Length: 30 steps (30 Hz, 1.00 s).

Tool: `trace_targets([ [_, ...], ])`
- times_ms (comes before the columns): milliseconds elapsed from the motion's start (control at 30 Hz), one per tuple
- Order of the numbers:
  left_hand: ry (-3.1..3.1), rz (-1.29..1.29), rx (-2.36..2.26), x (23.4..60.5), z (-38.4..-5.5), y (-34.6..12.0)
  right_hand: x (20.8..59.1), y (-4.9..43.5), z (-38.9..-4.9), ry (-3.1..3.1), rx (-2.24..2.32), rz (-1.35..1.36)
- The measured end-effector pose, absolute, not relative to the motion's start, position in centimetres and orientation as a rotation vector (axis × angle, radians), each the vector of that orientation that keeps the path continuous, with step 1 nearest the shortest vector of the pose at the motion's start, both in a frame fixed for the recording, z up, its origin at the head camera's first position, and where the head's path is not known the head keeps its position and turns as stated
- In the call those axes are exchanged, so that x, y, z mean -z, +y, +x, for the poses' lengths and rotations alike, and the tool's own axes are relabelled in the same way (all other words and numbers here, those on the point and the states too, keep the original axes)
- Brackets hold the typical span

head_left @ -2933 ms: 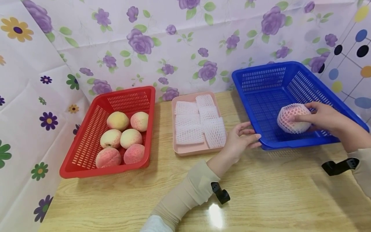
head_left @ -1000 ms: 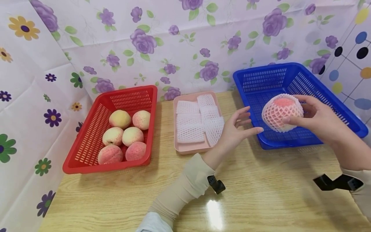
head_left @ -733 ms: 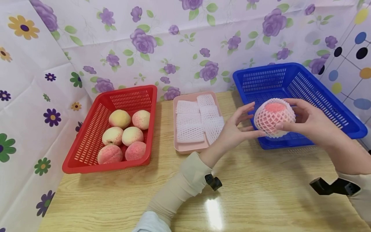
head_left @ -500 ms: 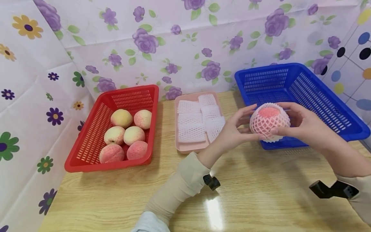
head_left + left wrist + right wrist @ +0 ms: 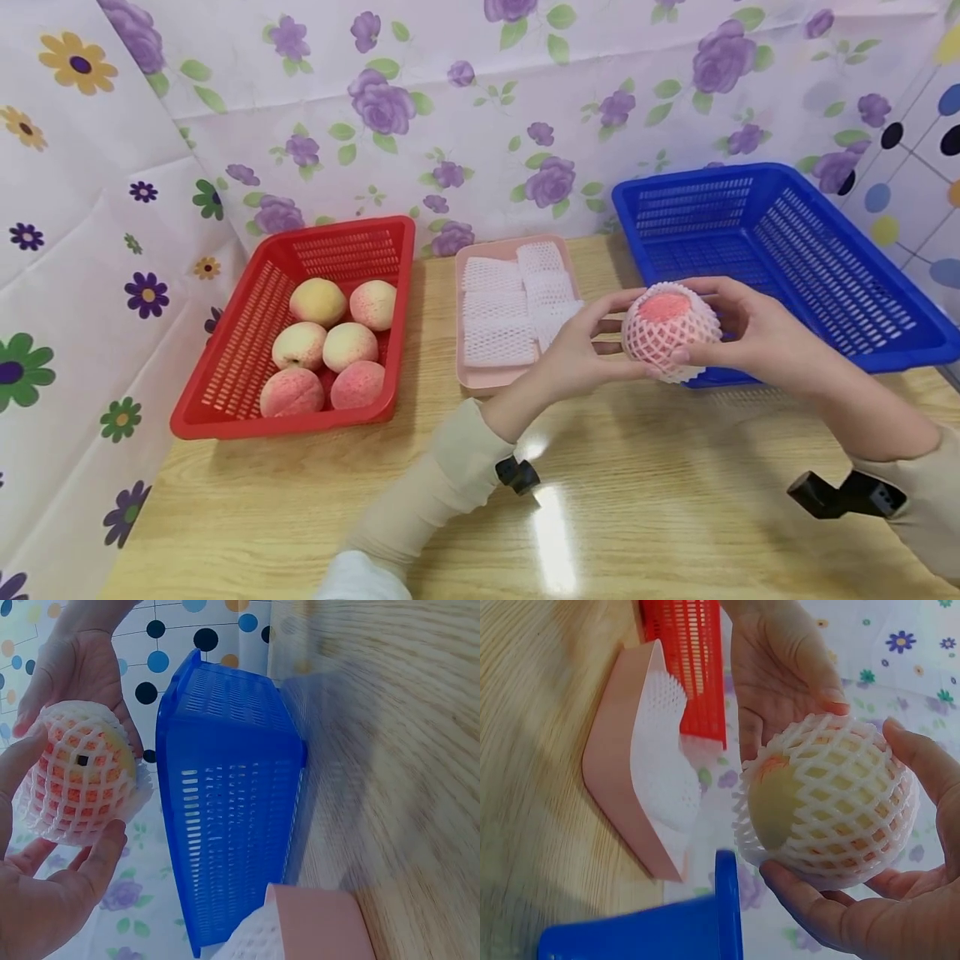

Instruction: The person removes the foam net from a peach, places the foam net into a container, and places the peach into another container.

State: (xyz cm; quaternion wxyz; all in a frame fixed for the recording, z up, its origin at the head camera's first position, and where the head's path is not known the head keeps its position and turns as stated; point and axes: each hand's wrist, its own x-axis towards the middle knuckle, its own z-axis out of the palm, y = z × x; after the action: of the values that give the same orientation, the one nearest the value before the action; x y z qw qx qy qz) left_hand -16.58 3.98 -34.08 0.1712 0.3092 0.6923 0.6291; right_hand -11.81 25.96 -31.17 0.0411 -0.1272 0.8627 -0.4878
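A peach [image 5: 666, 332] in a white foam net sleeve is held up in front of the blue basket's near left corner. My left hand [image 5: 581, 354] holds its left side between thumb and fingers. My right hand [image 5: 757, 333] grips the other side, thumb across the front. Pink skin shows through the sleeve's open top in the head view. In the right wrist view a pale patch of the peach [image 5: 776, 806] lies bare at the net's edge. A small dark square shows on the netted peach [image 5: 64, 787] in the left wrist view.
The blue basket [image 5: 832, 364] stands right, behind my hands. Mid-table, a pink tray [image 5: 480, 382] holds several flat foam net sleeves [image 5: 497, 317]. At left, a red basket [image 5: 225, 429] contains several bare peaches [image 5: 298, 344]. Flowered cloth [image 5: 480, 125] hangs behind the wood table [image 5: 300, 517].
My right hand has lifted the netted peach out of the blue basket and brought it left. My left hand has left the basket's rim and now holds the peach too.
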Motion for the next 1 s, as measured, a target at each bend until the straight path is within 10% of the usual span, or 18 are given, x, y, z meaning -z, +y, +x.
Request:
trace_targets([
  [1000, 2.095, 0.761, -1.763, 35.3, -14.8, -2.7, 32.0, 19.7, -12.2, 2.484, 1.493, -0.578],
])
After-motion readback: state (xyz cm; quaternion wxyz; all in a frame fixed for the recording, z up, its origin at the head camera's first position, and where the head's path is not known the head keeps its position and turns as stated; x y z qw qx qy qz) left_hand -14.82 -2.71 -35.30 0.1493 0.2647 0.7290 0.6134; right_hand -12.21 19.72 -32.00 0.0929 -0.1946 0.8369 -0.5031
